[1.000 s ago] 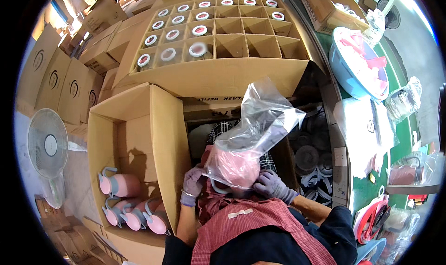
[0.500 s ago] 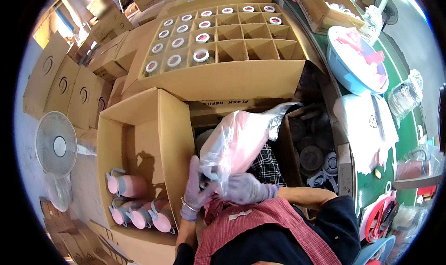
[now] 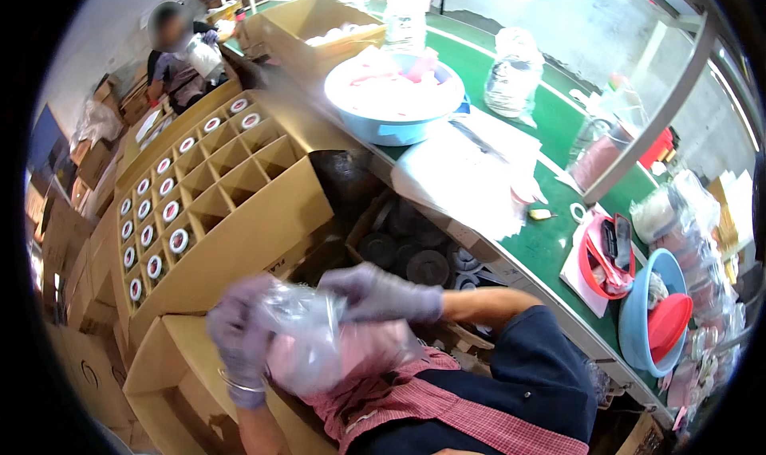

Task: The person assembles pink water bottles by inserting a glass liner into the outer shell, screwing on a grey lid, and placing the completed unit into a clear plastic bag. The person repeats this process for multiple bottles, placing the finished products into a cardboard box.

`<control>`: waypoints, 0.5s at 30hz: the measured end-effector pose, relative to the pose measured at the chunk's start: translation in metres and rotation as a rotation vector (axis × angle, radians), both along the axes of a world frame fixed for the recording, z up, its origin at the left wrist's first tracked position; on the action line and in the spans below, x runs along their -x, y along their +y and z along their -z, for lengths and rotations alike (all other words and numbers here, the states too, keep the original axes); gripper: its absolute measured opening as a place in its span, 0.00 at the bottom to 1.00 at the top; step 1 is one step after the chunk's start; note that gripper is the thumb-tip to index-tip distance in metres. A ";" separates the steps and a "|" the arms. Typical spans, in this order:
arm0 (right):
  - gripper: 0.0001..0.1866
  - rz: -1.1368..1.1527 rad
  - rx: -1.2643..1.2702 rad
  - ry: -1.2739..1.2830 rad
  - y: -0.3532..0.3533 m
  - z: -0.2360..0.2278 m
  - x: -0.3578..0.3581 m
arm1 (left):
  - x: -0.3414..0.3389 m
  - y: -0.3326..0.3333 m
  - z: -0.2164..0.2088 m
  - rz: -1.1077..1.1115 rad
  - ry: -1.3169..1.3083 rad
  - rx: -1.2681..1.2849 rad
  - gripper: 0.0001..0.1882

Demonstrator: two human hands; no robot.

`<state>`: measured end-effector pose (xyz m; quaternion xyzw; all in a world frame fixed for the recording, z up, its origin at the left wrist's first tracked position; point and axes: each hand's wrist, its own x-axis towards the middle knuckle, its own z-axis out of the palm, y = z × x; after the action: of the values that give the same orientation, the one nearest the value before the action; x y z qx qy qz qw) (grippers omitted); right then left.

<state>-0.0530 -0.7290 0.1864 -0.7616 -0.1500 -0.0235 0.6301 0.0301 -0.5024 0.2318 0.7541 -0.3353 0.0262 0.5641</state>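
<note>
Both hands are closed on the bag (image 3: 307, 307): the left hand (image 3: 239, 319), gloved, holds it with bent fingers, and the right hand (image 3: 371, 295), also gloved, grips it from the other side in a narrow hold. Blur hides exactly where the fingertips meet the plastic.

In the head view, the jug (image 3: 371, 347), pink inside the clear bag, is on the near side of the carton (image 3: 247, 252), against the checked red apron (image 3: 415, 399). The box (image 3: 195, 375), open, also stands on the near side of the carton. White-lidded jars (image 3: 178, 240) stand in the carton's compartments, in its left columns and along its far row. Dark round lids (image 3: 427, 267) lie just right of the carton. Further right of it runs the green table (image 3: 479, 64), bearing the blue basin (image 3: 391, 128) of pink and white pieces and a spread of white sheets (image 3: 459, 168). Well right of the carton, a second blue basin (image 3: 630, 335) holds something red. Beyond the carton's far end, a co-worker (image 3: 187, 80) holds something pale.
</note>
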 end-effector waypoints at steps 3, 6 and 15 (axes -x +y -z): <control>0.16 0.376 -0.173 0.162 -0.115 -0.057 0.034 | -0.025 -0.005 -0.004 -0.025 -0.088 0.257 0.15; 0.23 0.905 -0.059 0.040 -0.236 -0.114 0.087 | -0.040 0.031 0.018 -0.234 -0.125 0.227 0.15; 0.26 1.064 1.028 -0.076 -0.458 -0.097 0.020 | 0.064 0.290 0.126 -1.119 0.111 0.247 0.15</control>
<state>-0.0732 -1.1871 0.2831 -0.9289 0.2258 -0.2789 0.0915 -0.0336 -0.2125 0.1060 0.7453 0.1507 0.3201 0.5651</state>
